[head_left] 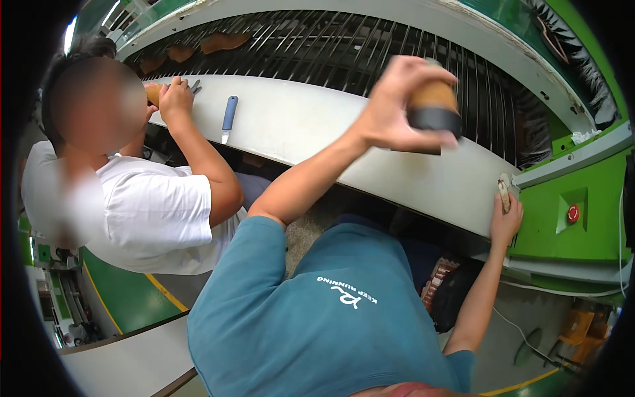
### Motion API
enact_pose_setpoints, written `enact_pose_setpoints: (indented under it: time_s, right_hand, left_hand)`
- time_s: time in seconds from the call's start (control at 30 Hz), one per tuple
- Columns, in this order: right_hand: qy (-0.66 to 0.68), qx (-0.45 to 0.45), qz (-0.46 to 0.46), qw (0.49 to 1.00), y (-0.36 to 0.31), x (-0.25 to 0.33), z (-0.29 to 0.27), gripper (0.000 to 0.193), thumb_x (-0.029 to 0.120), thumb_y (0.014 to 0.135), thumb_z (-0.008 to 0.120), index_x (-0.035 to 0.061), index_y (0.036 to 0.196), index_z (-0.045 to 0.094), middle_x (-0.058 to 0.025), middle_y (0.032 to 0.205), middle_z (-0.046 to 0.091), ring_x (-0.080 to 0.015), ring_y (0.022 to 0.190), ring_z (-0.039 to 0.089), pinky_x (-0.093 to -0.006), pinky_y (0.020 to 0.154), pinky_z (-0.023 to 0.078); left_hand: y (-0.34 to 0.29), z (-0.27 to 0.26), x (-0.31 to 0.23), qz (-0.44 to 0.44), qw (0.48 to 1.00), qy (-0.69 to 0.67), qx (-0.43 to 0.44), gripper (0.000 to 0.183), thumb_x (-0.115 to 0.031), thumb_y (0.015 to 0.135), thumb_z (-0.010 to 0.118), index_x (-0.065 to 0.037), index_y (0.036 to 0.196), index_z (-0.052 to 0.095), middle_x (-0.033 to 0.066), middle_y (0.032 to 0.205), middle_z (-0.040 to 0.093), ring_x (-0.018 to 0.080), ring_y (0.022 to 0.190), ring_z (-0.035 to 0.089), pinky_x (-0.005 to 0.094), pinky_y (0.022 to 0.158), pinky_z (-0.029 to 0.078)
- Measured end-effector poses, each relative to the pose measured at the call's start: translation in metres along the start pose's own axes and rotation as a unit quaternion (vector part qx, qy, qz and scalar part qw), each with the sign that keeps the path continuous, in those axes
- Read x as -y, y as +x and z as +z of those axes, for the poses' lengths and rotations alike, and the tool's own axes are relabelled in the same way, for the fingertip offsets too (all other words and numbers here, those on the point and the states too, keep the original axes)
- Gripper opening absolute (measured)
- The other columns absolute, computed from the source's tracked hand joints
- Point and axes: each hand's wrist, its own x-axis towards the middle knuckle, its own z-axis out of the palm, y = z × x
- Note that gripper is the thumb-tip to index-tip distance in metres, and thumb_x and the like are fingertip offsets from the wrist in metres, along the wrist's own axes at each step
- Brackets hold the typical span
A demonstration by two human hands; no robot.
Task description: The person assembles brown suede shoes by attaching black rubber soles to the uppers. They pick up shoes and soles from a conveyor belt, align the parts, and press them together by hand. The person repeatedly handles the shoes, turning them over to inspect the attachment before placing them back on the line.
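Raised above the pale work surface (297, 112), my left hand (390, 109) is closed around a tan shoe sole with a dark heel (433, 102). Motion blurs both the hand and the sole. Far to the right, my right hand (506, 221) rests by the end of the surface, its fingers wrapped round a small tool with a pale wrapped handle (504, 196). The tool's working end cannot be made out. A knife with a blue handle (230, 114) lies to the left of my left arm, touched by neither hand.
A co-worker in a white shirt (159, 205) sits at my left, holding a tan piece (153, 94). Behind the surface run dark metal rollers (317, 53) carrying several brown shoe pieces (225, 43). A green machine panel with a red button (573, 213) stands at right.
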Motion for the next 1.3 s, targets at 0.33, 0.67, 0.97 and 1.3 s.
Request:
enact_pose_setpoints:
  time_s: [0.33, 0.67, 0.97, 1.3]
  right_hand:
    - [-0.025, -0.006, 0.004, 1.000, -0.003, 0.003, 0.002, 0.042, 0.037, 0.101, 0.081, 0.0047, 0.127, 0.076, -0.0145, 0.118, 0.070, -0.0385, 0.117, 0.064, -0.0500, 0.103, 0.050]
    - [-0.025, 0.002, 0.007, 1.000, -0.001, 0.008, -0.001, 0.039, 0.035, 0.100, 0.081, 0.0062, 0.125, 0.077, -0.0135, 0.117, 0.070, -0.0386, 0.116, 0.064, -0.0500, 0.102, 0.050]
    - [0.011, -0.028, -0.006, 1.000, 0.000, 0.015, 0.004, 0.037, 0.030, 0.094, 0.085, 0.0071, 0.122, 0.077, -0.0141, 0.115, 0.071, -0.0393, 0.112, 0.065, -0.0508, 0.099, 0.052]
    - [0.023, -0.036, 0.004, 0.999, -0.002, 0.023, -0.007, 0.037, 0.028, 0.090, 0.086, 0.0090, 0.120, 0.078, -0.0122, 0.114, 0.072, -0.0378, 0.112, 0.066, -0.0498, 0.100, 0.051]
  left_hand:
    - [0.002, -0.089, -0.021, 0.126, 0.931, -0.108, -0.326, 0.077, -0.056, 0.099, 0.072, 0.003, 0.147, 0.058, 0.0155, 0.137, 0.064, 0.0243, 0.122, 0.065, 0.0374, 0.108, 0.050]
    - [0.228, -0.183, 0.007, 0.367, 0.856, 0.201, -0.303, 0.086, -0.040, 0.080, 0.100, -0.007, 0.148, 0.060, 0.0153, 0.147, 0.060, 0.0309, 0.140, 0.057, 0.0519, 0.118, 0.047]
    - [0.256, -0.237, 0.138, 0.033, 0.845, 0.534, 0.008, 0.088, -0.077, 0.100, 0.064, -0.006, 0.152, 0.061, 0.0165, 0.133, 0.077, 0.0360, 0.116, 0.077, 0.0474, 0.099, 0.060]
    - [0.247, -0.208, 0.147, -0.191, 0.768, 0.611, 0.027, 0.097, -0.091, 0.093, 0.059, -0.008, 0.142, 0.066, 0.0213, 0.127, 0.081, 0.0408, 0.120, 0.077, 0.0551, 0.098, 0.061]
